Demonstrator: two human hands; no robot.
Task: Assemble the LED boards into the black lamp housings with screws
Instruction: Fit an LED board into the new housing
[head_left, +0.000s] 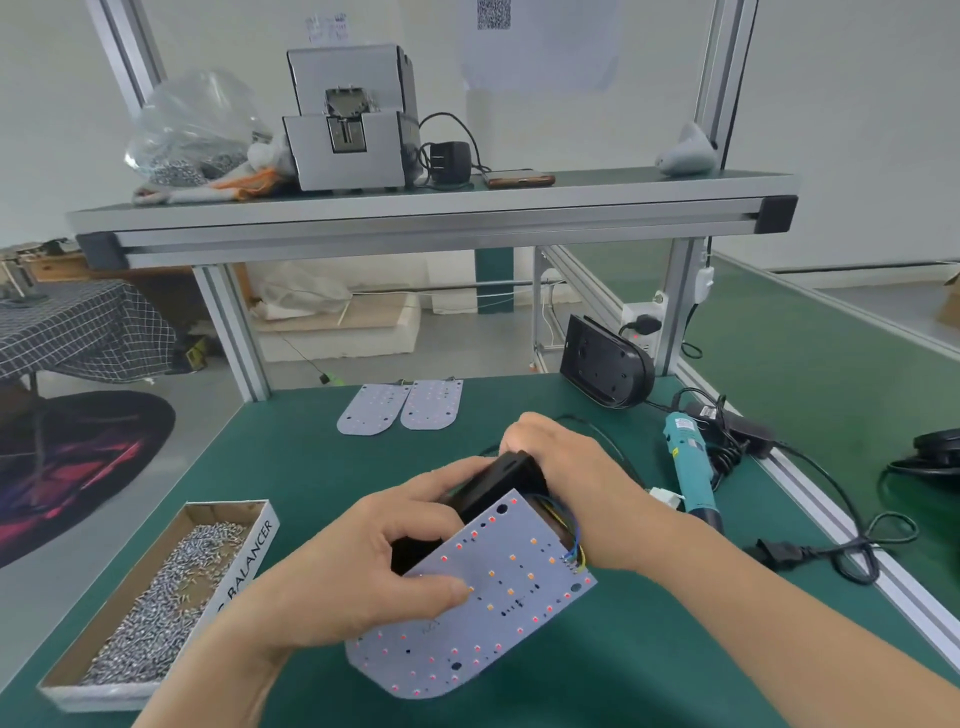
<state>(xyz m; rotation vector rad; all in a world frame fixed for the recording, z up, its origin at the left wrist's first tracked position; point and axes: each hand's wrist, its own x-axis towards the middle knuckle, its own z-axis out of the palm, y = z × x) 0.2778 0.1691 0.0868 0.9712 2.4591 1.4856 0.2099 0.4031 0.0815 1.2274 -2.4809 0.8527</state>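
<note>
A white LED board (498, 597) with red and orange diodes lies tilted over a black lamp housing (498, 480) above the green bench. My left hand (358, 566) grips board and housing together, thumb pressed on the board's face. My right hand (561, 457) curls round the housing's far end. Coloured wires (569, 540) run from the board's right edge into the housing. Two more LED boards (400, 406) lie flat further back. Another black housing (605, 361) leans against the frame post. A cardboard box of screws (166, 603) sits at the left.
A teal electric screwdriver (691, 470) lies to the right with its black cables and power adapter (748, 431). A shelf (431, 208) overhead carries a grey screw feeder, a bag of screws and a phone. An aluminium rail (841, 530) borders the bench on the right.
</note>
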